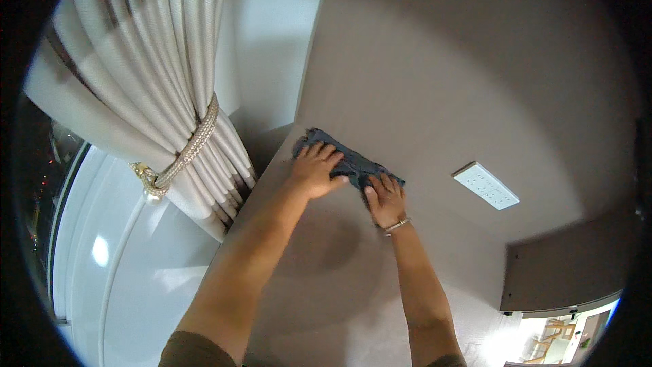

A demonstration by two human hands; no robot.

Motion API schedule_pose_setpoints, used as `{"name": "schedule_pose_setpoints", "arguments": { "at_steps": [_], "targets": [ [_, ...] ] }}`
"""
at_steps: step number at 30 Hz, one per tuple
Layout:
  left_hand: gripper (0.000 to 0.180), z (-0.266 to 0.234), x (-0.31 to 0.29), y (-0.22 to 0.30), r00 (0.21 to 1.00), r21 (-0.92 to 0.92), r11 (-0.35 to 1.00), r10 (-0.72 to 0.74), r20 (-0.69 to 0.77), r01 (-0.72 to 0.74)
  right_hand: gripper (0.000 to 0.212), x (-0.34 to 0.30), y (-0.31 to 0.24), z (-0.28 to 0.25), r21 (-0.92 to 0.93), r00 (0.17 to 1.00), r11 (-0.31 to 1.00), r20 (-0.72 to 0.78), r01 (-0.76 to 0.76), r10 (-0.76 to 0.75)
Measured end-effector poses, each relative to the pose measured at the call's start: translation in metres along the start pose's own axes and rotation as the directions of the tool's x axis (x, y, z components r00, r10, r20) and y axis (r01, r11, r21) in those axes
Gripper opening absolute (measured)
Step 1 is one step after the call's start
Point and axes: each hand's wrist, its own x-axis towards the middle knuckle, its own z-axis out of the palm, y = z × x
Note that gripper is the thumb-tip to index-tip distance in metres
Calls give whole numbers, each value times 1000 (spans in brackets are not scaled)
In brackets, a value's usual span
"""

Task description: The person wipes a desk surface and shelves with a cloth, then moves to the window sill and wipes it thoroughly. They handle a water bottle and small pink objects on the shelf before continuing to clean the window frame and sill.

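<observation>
A dark blue-grey cloth (356, 164) lies against a smooth taupe wall (421, 95), bunched and creased along its length. My left hand (316, 171) presses on its left end, fingers stretched out flat over the fabric and thumb pointing right. Lower down to the right, my right hand (386, 201) rests on the cloth's other end with its fingers extended and a light bracelet (397, 225) at the wrist. Both palms face the wall, so their undersides are hidden.
A cream curtain (146, 61), gathered by a braided tieback (197, 139), hangs at the left beside a window with a white curved sill (129, 272). A white multi-socket panel (486, 185) is on the wall to the right. A dark cabinet-like block (567, 261) juts out at lower right.
</observation>
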Motion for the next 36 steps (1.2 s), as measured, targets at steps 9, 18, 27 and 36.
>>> {"name": "schedule_pose_setpoints", "arguments": {
  "at_steps": [9,18,27,36],
  "targets": [
    [61,-6,-1,-67,998,-85,996,-38,-58,33,60,46,-72,22,-41,992,995,97,88,-84],
    [70,-15,-87,-37,996,4,996,-89,3,89,57,-28,-96,27,-43,994,998,107,35,-31],
    [69,-31,-265,-22,985,-39,998,-51,166,59,54,-191,-139,33,-43,982,996,175,76,-67],
    [68,-35,-429,-37,994,-75,995,68,91,-61,53,-328,-210,53,-38,972,984,170,172,-163]
  ]
}}
